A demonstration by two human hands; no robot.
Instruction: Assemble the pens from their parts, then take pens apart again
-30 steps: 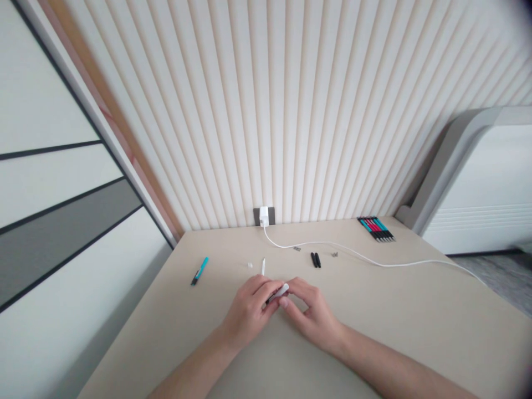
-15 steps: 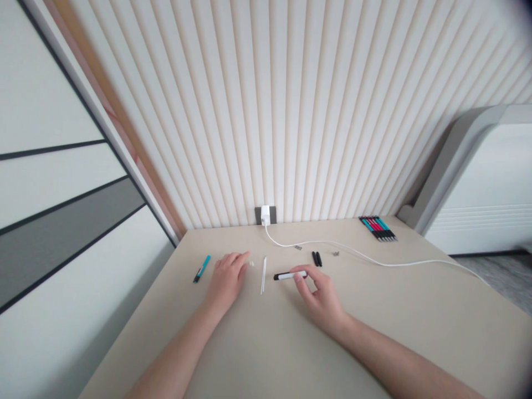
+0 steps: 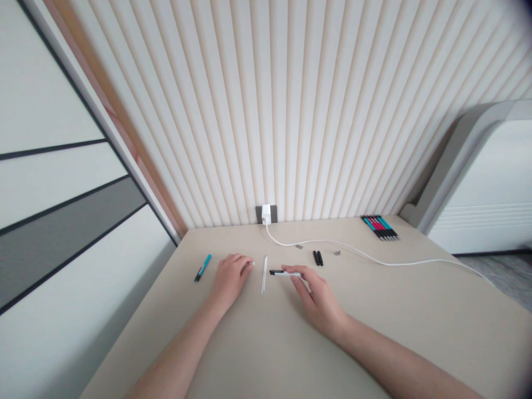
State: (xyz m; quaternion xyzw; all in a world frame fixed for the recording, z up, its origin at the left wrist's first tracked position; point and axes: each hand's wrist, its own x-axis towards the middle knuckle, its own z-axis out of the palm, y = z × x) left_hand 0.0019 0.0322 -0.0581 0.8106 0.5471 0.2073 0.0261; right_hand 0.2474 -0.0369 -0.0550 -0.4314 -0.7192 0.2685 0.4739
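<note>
Cream ribbed wall panelling (image 3: 291, 111) stood behind a beige table (image 3: 233, 354), where a charger (image 3: 266, 214) fed a white cable (image 3: 415, 263) across the far side. By my reading, the work was part-way along: a row of coloured pens (image 3: 379, 228) near the far right corner looked whole, while other parts lay separate. The right hand (image 3: 313, 291) had thumb and fingers pinched on a white pen (image 3: 286, 274), its black-clipped end pointing left. Just beside that end lay two thin white sticks (image 3: 265, 277), not fitted into any pen; two black grips (image 3: 320, 258) and small metal pieces (image 3: 299, 246) also lay loose. The left hand (image 3: 230, 277) had its fingertips at a tiny whitish bit (image 3: 253, 263); whether they gripped it, I could not tell. A blue pen (image 3: 203, 268) lay left of that hand. Loose parts sat directly on the tabletop, with no box or tray visible; whether the white pen held anything inside was hidden.
</note>
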